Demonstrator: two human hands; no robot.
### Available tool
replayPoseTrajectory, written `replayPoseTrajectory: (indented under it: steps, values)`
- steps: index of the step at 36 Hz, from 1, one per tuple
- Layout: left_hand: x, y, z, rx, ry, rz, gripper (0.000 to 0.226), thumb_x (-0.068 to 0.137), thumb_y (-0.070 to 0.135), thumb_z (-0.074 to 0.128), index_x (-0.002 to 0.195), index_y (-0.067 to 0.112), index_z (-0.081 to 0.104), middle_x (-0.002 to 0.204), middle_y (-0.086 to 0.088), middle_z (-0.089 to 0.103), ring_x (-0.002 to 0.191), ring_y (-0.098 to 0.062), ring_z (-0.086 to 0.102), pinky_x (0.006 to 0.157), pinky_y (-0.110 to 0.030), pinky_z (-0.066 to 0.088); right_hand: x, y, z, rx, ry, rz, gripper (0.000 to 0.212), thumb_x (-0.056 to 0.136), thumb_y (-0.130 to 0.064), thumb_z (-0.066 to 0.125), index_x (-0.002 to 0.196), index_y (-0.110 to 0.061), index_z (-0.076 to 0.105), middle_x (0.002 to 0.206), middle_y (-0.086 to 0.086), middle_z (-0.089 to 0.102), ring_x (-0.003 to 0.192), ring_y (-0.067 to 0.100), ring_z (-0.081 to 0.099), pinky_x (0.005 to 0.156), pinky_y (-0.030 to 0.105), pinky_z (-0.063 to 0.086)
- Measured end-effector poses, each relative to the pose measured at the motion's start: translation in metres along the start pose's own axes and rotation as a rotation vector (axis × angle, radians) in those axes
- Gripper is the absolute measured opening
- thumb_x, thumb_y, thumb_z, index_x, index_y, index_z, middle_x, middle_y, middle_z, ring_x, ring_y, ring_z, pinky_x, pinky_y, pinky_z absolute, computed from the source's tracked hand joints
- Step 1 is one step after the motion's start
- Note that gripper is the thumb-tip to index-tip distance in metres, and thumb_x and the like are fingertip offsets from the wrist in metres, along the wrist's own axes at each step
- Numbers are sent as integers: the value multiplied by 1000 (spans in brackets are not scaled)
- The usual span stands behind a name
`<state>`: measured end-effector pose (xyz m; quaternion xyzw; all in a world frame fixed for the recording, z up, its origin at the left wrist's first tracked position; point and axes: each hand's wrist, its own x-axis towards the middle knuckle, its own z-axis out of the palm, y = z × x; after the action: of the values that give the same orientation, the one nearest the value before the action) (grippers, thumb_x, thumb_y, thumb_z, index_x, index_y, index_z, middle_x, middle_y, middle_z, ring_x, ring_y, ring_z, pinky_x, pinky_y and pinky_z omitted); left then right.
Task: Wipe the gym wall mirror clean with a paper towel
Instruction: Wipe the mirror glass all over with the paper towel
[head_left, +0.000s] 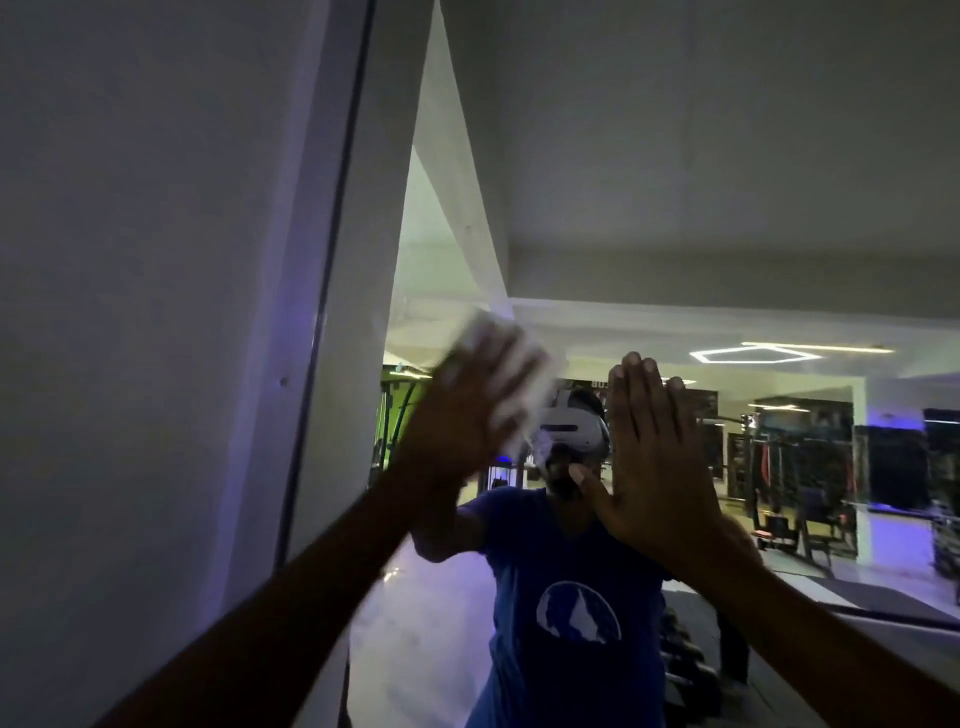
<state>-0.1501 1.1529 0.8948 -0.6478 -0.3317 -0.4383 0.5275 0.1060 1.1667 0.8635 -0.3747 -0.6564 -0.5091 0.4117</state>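
Observation:
The wall mirror (727, 234) fills the middle and right of the view and reflects a person in a blue shirt and a lit gym room. My left hand (462, 421) presses a white paper towel (524, 379) flat against the glass near the mirror's left side, with its fingers spread straight. Both the hand and the towel are motion-blurred. To its right, my right hand (660, 457) lies flat on the glass, fingers straight and together, holding nothing.
A plain white wall (130, 260) takes up the left, meeting the mirror at a dark vertical edge strip (332, 312). Weight racks and gym machines (800, 467) appear only as reflections at the right. The room is dim, with blue-violet light low down.

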Motion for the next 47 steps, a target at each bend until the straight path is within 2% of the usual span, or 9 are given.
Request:
replayPoseTrajectory:
  steps: [4,7,10,15,22,27,33,38,47]
  values:
    - [26,-25,-20,61,209,-759,60,112,44,19,167,23,22,174,-9,19,160,-30,20,122,-45,32,0,0,0,-33,-31,10,103,97,-61,50,165,5,10,175,25,-2,163,38,-5,131,59,9]
    - [10,51,-12,-222,14,-202,59,112,37,38,165,19,25,173,-12,20,160,-31,19,125,-25,23,-1,-1,-1,-2,-21,8,103,98,-59,52,165,5,9,174,25,-1,163,37,-3,130,61,13]
    - [3,31,-12,8,-30,171,58,112,43,27,167,26,17,175,-6,13,162,-30,12,129,-50,16,-2,-2,-1,14,-15,7,102,98,-61,50,165,4,10,175,25,0,164,37,-1,130,61,14]
    - [35,-53,-24,-33,289,-798,59,113,45,20,167,22,21,173,-12,20,159,-34,20,125,-54,28,-3,-4,-1,7,-18,17,101,98,-58,51,166,3,10,175,23,-1,164,36,-3,131,59,10]
    - [-22,32,-2,-45,-22,227,56,113,40,31,164,18,27,172,-14,23,160,-25,21,127,-58,22,-4,-3,0,8,-13,6,97,101,-64,35,165,5,11,174,25,0,163,38,0,130,61,13]
    - [7,-24,-20,-223,242,-719,62,113,50,19,168,23,13,175,-13,12,160,-27,19,122,-48,27,-4,-4,1,17,-2,29,86,103,-52,33,165,4,14,174,24,3,163,38,3,130,61,15]
    - [-40,67,-6,-53,-168,76,65,110,54,20,166,21,28,174,-12,19,161,-32,16,131,-44,10,-5,-3,0,9,31,-5,74,108,-42,28,165,4,19,173,26,11,163,39,9,130,59,15]
    - [-16,-21,-13,121,33,-470,70,105,47,31,166,13,24,172,-20,19,160,-37,18,124,-49,20,-18,20,-13,4,-9,73,86,106,-55,31,166,2,8,175,22,-1,164,36,-1,132,57,9]
    - [3,43,1,120,57,-533,67,108,45,11,169,16,6,175,-18,2,162,-36,4,126,-55,17,-35,28,-8,-23,7,131,87,103,-52,38,166,3,13,175,23,4,164,38,2,131,59,12]
